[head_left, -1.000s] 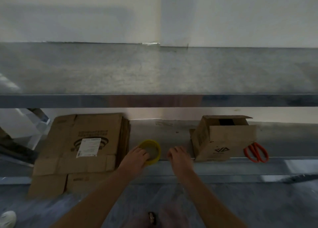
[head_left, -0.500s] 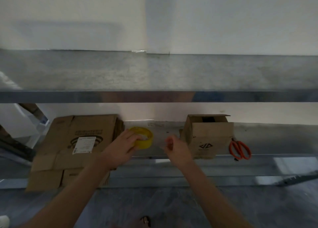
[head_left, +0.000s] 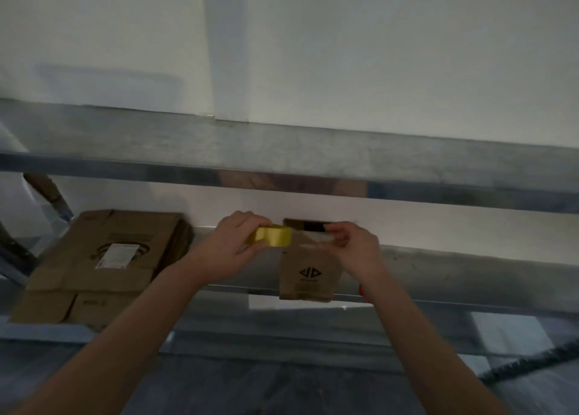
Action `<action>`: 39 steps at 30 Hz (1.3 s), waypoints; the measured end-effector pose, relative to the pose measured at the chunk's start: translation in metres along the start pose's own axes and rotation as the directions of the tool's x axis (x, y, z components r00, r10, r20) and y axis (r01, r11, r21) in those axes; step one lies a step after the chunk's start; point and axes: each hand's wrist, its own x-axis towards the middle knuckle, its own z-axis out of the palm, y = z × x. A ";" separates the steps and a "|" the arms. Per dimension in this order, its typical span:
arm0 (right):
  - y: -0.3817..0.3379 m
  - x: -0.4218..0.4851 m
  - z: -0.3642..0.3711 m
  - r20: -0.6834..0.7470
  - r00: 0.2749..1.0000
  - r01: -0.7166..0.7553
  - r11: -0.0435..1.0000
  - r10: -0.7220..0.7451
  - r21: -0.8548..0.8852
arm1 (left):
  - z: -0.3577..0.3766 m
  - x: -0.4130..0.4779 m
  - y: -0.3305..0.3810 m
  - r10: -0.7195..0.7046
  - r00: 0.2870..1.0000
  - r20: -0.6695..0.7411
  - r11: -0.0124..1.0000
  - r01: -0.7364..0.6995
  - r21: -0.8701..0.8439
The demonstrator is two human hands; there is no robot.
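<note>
Currently, in the head view, a yellow tape roll (head_left: 272, 236) is held above the lower shelf (head_left: 454, 276), in front of a small cardboard box (head_left: 308, 273). The roll is seen nearly edge-on: its outer band is turned toward the camera, its broad span runs left to right, and its open core is directed roughly upward, with only a thin arc of the top rim visible. The band is glossy, smooth and bright yellow, and its shape is a shallow ring.

The left hand (head_left: 233, 248) is clasped round the left part of the roll, with the fingers curled over the top and the thumb underneath. The right hand (head_left: 354, 248) is held just beside the roll, its fingertips pinched together at a pale strip that appears to lead back to the roll. The strip is blurred and cannot be confirmed as tape.

The small box is made of matt brown corrugated board, stands upright, is open at the top and carries a dark printed emblem on its front. Flattened cardboard (head_left: 103, 258) with a white label is stacked at the left of the same shelf. Both the lower and the upper shelf (head_left: 313, 154) are of dull, scuffed grey metal.
</note>
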 end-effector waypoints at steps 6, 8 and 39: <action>0.012 0.021 -0.045 0.092 0.992 -0.108 0.952 0.085 0.286 | 0.002 0.050 0.016 -0.018 0.999 -0.047 0.999 0.015 -0.049; 0.016 0.027 -0.048 0.082 0.992 -0.121 0.947 0.101 0.297 | 0.009 0.062 0.014 -0.026 0.999 -0.037 0.999 0.024 -0.043; 0.071 0.060 -0.020 0.297 0.927 -0.330 0.876 0.230 0.350 | 0.055 0.093 -0.011 -0.265 0.964 0.017 0.921 0.258 -0.291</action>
